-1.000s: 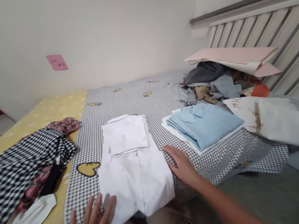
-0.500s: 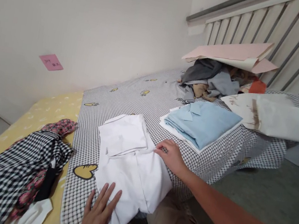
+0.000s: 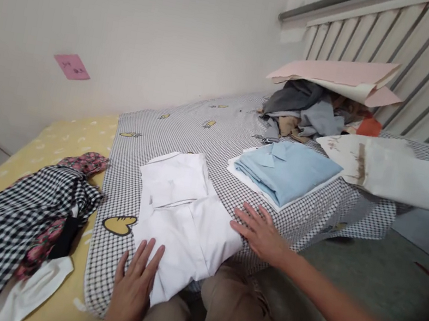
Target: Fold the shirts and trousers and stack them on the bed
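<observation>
A white garment (image 3: 189,233), partly folded, lies on the checked cloth (image 3: 107,274) at the near edge of the bed. My left hand (image 3: 133,284) rests flat with fingers spread at its lower left edge. At its right edge, my right hand (image 3: 262,234) lies open, the fingertips touching or very close to the white fabric. Beyond my right hand, a folded light blue shirt (image 3: 289,171) sits on top of something white and folded.
Left, a black-and-white checked garment (image 3: 8,224) and a white cloth (image 3: 37,284) lie on yellow bedding (image 3: 74,130). Far right hold a heap of clothes (image 3: 297,100), pink board (image 3: 341,75) and a pale package (image 3: 406,175). My knees press near the bed edge.
My right hand has let go of the white fabric and spread its fingers. The garment's near part lies further up over the folded part. The view has shifted slightly.
</observation>
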Demonstrator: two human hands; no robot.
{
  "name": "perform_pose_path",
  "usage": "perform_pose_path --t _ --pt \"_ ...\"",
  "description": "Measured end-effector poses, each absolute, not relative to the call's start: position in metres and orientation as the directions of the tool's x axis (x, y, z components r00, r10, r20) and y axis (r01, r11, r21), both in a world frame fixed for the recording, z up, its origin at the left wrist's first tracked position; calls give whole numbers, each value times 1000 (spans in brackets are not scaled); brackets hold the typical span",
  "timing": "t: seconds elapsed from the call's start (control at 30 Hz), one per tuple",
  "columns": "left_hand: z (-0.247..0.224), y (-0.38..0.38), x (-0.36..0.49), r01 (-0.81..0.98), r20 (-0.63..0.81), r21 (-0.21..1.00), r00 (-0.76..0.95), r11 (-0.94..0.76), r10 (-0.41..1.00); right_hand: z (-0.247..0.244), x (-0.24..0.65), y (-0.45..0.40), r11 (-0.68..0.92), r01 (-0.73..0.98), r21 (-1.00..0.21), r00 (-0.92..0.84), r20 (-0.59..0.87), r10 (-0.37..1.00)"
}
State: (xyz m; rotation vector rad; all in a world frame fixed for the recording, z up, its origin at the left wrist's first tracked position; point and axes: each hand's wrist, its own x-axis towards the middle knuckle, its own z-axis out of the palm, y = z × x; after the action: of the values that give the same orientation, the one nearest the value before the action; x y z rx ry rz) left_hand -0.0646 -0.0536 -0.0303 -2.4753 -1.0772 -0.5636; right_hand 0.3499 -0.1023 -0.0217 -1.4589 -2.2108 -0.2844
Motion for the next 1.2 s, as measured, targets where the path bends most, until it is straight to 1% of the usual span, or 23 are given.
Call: perform_pose_path --t 0.07,0.2,0.27,0.33,0.4,0.47,0.53,0.6,0.67,0.77,0.87,0.93,1.0,1.07,1.13,1.2 --pt "-29 -54 -63 758 524 -212 621 -617 583 -31 346 -109 428 903 -37 -358 483 799" --pt "-24 -53 -62 756 534 -280 635 -592 558 -37 329 -90 528 849 -14 -467 444 764" --pt "-21 -52 -62 754 512 -293 643 -588 569 -33 323 -79 581 813 -49 -517 401 757" --pt "-18 -50 -64 751 489 -280 648 -599 584 -29 320 -73 593 796 -122 -521 361 774" --pt "-12 -46 -69 732 437 -257 670 -631 600 -24 319 -70 563 800 -209 -483 332 810" --pt "-7 -44 -81 717 353 -237 692 -656 629 -22 317 -67 507 812 -290 -419 315 851" --pt "-2 -44 -95 727 285 -234 686 -646 670 -20 315 -63 456 813 -361 -360 304 882" --pt "0 -48 -107 750 261 -243 661 -615 703 -19 312 -57 420 803 -423 -314 299 901" --pt "-1 -55 -113 767 272 -249 642 -592 717 -18 310 -51 385 789 -479 -273 289 918" --pt "-8 -68 -105 785 343 -253 619 -565 707 -15 307 -44 290 788 -543 -174 256 951" --pt "-16 -76 -83 804 434 -262 592 -533 679 -12 304 -39 190 796 -575 -84 206 975" --pt "-18 -80 -68 820 466 -259 569 -510 678 -11 302 -38 158 793 -588 -56 187 981" --pt "-19 -82 -57 833 469 -234 548 -501 692 -11 300 -36 142 793 -593 -35 188 981" --pt "-20 -82 -51 840 472 -178 530 -513 705 -13 298 -36 134 797 -589 -13 206 979" --pt "-21 -76 -50 838 505 -78 500 -539 704 -13 296 -38 138 800 -584 -5 224 975" --pt "-20 -64 -55 815 537 52 464 -577 704 -13 296 -43 186 799 -572 -41 257 966"
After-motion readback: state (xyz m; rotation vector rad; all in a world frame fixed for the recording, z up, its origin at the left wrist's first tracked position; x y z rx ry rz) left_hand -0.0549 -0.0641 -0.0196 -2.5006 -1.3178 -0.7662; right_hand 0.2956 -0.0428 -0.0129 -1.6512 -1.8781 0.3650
